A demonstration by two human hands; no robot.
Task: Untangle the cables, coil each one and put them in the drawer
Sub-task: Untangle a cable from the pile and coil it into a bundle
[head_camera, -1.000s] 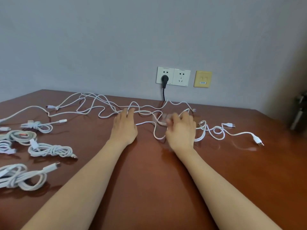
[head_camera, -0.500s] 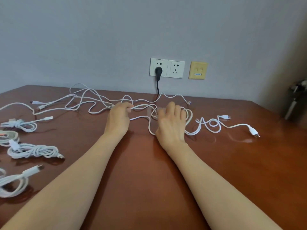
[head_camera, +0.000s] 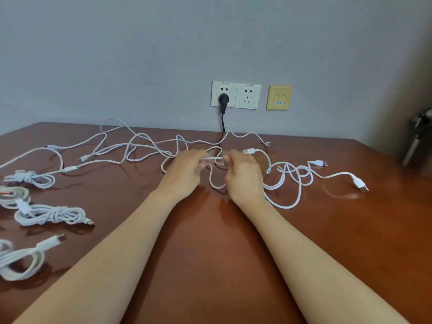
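A tangle of white cables (head_camera: 131,148) sprawls across the far half of the brown table (head_camera: 210,253). My left hand (head_camera: 184,171) and my right hand (head_camera: 243,174) are side by side in the middle of it, each pinching the same thin white cable (head_camera: 214,158), which runs taut and straight between them. More loops (head_camera: 292,178) trail off to the right and end in USB plugs (head_camera: 361,184). No drawer is in view.
Several coiled white cables (head_camera: 49,215) lie along the table's left edge. Wall sockets (head_camera: 236,94) with a black plug (head_camera: 223,101) and a yellow wall plate (head_camera: 279,97) sit on the wall behind. A metal object (head_camera: 416,141) stands at the far right.
Both hands went from lying flat on the tangle to curling their fingers and pinching one strand, now pulled straight between them. The camera has shifted a little.
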